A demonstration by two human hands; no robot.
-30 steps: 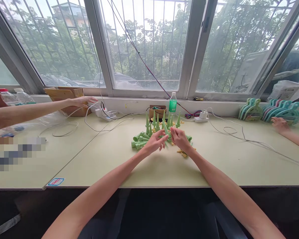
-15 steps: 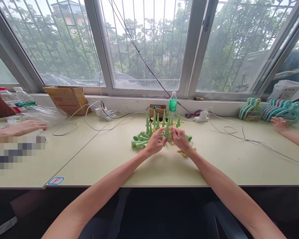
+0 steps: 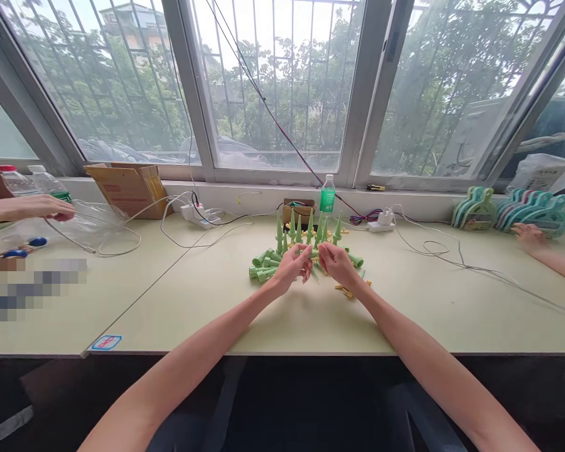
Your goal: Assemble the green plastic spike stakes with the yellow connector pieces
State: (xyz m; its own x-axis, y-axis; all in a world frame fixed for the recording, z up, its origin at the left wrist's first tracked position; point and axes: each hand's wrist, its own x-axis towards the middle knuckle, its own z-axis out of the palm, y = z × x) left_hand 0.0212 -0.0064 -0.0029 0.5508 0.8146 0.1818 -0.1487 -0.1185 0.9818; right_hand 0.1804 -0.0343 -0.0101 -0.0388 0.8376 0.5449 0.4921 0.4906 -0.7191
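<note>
My left hand (image 3: pixel 292 267) and my right hand (image 3: pixel 335 263) meet over the middle of the pale table (image 3: pixel 245 314), fingers pinched together on a green plastic cone (image 3: pixel 312 253) held between them. Behind my hands several green cones (image 3: pixel 306 229) stand upright on the table. More green cones (image 3: pixel 263 263) lie on their sides just left of my left hand. Small yellow pieces (image 3: pixel 346 290) lie on the table by my right wrist.
A green bottle (image 3: pixel 326 194), a small brown box (image 3: pixel 299 209), power strips (image 3: pixel 200 215) and loose cables (image 3: pixel 452 257) line the window sill side. A cardboard box (image 3: pixel 125 187) stands at left. Other people's hands show at far left (image 3: pixel 42 206) and far right (image 3: pixel 527 235), near stacked teal items (image 3: pixel 513 210).
My hands stayed together at the cones, turning the green cone lower between the fingers. The person's arm at left pulled back from the cardboard box to the far left edge.
</note>
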